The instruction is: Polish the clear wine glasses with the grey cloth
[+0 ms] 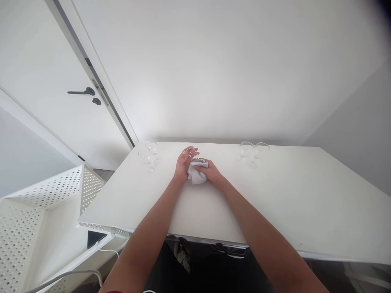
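Note:
Over the middle of a white table (275, 203), my left hand (185, 165) holds a clear stemmed glass (192, 153) by its bowl, fingers curled round it. My right hand (210, 171) is closed on a bunched grey cloth (197, 173) and presses it against the glass. Both hands meet just above the tabletop near its far edge.
Two clear stemmed glasses (149, 154) stand at the table's far left, two more (252, 152) at the far right. A white wall lies behind, a white door with a black handle (82, 92) to the left. A white perforated rack (45, 199) stands left of the table.

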### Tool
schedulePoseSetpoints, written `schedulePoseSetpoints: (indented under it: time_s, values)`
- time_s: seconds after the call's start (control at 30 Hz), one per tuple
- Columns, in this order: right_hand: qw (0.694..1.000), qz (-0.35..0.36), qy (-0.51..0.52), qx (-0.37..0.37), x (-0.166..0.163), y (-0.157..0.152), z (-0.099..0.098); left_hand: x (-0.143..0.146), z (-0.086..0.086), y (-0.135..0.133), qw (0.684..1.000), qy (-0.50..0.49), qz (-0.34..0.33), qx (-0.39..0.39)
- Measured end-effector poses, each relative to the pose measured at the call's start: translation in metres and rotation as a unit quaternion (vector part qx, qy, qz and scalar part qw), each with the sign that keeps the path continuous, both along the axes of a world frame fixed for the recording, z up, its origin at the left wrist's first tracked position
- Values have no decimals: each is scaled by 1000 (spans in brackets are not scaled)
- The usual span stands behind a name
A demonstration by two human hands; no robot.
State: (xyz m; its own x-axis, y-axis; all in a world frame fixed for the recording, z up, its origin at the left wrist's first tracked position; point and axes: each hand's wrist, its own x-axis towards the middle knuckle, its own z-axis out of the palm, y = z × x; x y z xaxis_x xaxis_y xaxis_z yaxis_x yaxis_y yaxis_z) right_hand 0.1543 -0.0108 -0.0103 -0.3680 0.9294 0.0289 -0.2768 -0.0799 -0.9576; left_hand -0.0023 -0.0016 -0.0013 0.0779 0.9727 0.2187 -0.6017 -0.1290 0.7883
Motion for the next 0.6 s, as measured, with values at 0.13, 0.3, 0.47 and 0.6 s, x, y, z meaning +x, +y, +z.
schedulePoseSetpoints:
  time_s: [0.13, 0.3, 0.47, 0.6]
  values:
    - [993, 39, 66, -92, 6, -2, 3, 2, 0, 0, 1000, 5, -19, 13]
    - [999, 35, 14, -8, 1, -4, 2, 1, -1, 1, 1000, 11, 19, 3]
    - [997, -5, 48, -61, -2, 1, -3, 0, -6, 5, 999, 15, 45, -6]
    - [992, -7, 93, -83, 7, 6, -5, 1, -7, 5, 999, 16, -29, -10]
